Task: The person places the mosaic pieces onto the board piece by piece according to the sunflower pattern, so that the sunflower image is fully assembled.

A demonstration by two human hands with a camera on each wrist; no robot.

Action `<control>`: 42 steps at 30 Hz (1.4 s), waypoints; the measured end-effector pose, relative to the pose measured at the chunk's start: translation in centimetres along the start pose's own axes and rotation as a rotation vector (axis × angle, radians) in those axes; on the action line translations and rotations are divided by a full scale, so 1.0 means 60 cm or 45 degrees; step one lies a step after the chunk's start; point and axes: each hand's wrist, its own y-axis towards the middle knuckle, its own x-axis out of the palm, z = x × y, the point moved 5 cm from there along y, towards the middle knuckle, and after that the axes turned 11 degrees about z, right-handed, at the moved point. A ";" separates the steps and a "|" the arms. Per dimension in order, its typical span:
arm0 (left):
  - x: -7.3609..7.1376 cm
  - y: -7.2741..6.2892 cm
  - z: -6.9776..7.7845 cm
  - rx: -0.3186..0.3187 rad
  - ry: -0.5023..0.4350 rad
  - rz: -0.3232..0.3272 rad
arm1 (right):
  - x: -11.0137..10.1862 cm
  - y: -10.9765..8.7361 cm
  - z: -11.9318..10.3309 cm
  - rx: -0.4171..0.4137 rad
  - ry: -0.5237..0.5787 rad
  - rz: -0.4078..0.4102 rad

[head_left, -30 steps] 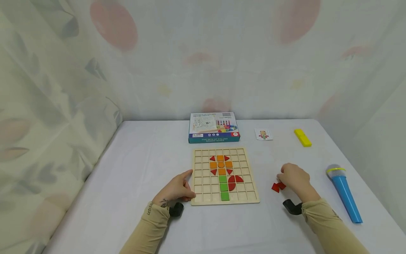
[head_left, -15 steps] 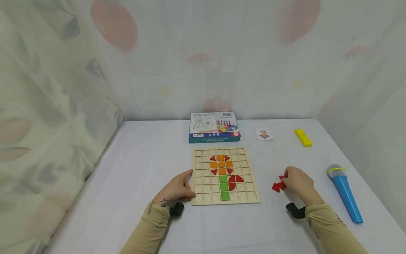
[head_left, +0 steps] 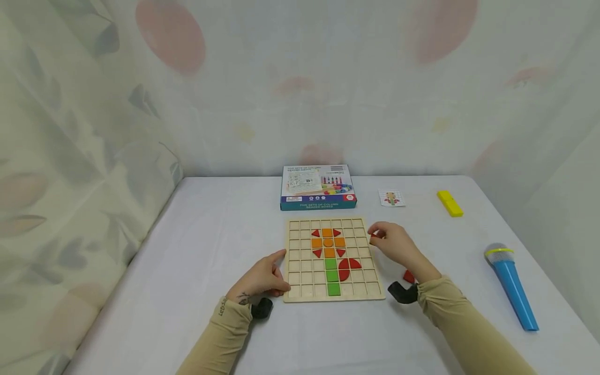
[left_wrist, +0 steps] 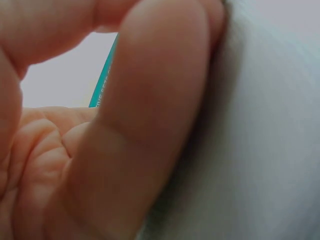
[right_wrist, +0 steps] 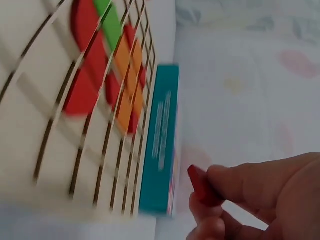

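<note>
A wooden grid board (head_left: 300, 278) lies at the middle of the table. On it, orange tiles (head_left: 329, 252) and small red triangles form a flower head above a column of green squares (head_left: 333, 289). Curved red pieces (head_left: 344, 274) sit right of the column. My left hand (head_left: 259, 277) rests at the board's left edge, index fingertip and thumb touching it. My right hand (head_left: 397, 245) hovers at the board's right edge. Between its thumb and fingers it pinches a small red piece (right_wrist: 204, 187), clearly seen in the right wrist view.
Loose red pieces (head_left: 409, 276) lie on the table, partly hidden by the right wrist. Behind the board stands a flat box (head_left: 319, 204). A small pattern card (head_left: 391, 198), a yellow block (head_left: 450, 203) and a blue toy microphone (head_left: 514, 291) lie to the right.
My right hand has picked up a red piece from the loose ones and moved left and away from me to the board's right edge. The left hand stays put.
</note>
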 end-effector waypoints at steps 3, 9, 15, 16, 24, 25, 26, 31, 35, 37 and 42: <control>-0.001 -0.002 0.001 -0.010 0.003 0.004 | 0.035 0.014 -0.037 -0.081 0.107 -0.062; -0.001 -0.003 0.003 -0.009 0.010 0.009 | 0.108 0.022 -0.095 -0.201 0.116 -0.251; 0.000 -0.007 0.014 -0.005 0.002 0.007 | 0.157 0.017 -0.116 -0.283 0.054 -0.367; 0.000 -0.007 0.015 -0.003 -0.002 0.004 | 0.162 0.016 -0.117 -0.299 0.039 -0.376; 0.002 -0.004 0.007 -0.022 -0.025 0.021 | 0.180 0.008 -0.123 -0.385 -0.064 -0.422; 0.002 -0.004 0.008 -0.023 -0.023 0.024 | 0.181 0.007 -0.124 -0.393 -0.076 -0.421; 0.002 -0.005 0.008 -0.024 -0.025 0.025 | 0.183 0.007 -0.125 -0.404 -0.092 -0.418; 0.002 -0.006 0.010 -0.017 -0.013 0.023 | 0.189 0.001 -0.132 -0.514 -0.195 -0.364; 0.001 -0.007 0.013 -0.005 -0.001 0.020 | 0.193 -0.004 -0.137 -0.590 -0.322 -0.309; 0.000 -0.008 0.014 -0.004 -0.004 0.018 | 0.193 -0.006 -0.138 -0.587 -0.361 -0.287; 0.001 -0.008 0.013 -0.002 -0.009 0.020 | 0.191 -0.011 -0.141 -0.578 -0.420 -0.223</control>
